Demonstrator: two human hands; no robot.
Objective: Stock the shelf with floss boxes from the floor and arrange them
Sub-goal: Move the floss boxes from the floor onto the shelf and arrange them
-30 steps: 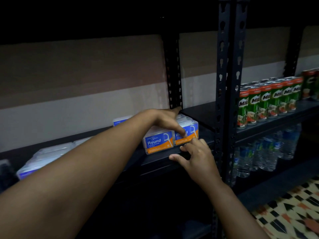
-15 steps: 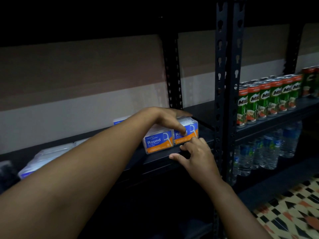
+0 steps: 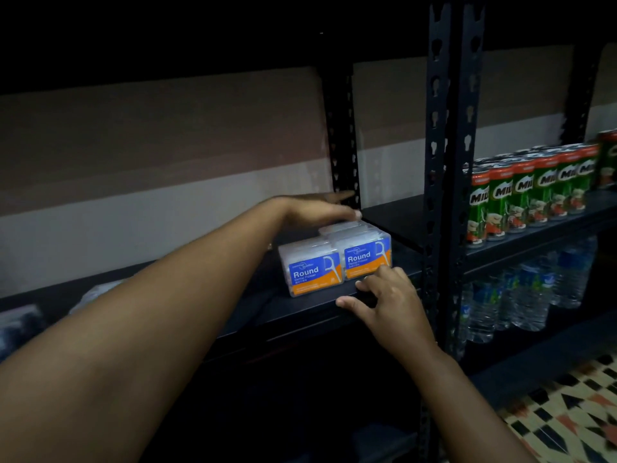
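1. Two floss boxes [image 3: 335, 264] stand side by side on the shelf [image 3: 300, 312], between the hands.
2. Left hand [image 3: 320, 210] lies flat above them, fingers straight.
3. Right hand [image 3: 389, 300], fingers loosely bent, touches the right box's front.
4. Cans [image 3: 531, 192] stand well right.

blue-orange floss boxes [image 3: 335, 264]; green cans [image 3: 527, 195]

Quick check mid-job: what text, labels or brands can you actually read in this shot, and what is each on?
"Round": left floss box at the shelf's front edge.
"Round": right floss box, beside the first; the smaller line beneath on both boxes is too blurred to be sure of.
"MIL", cut off by the curve: green drink cans on the neighbouring shelf.
Water bottles below: labels unreadable.
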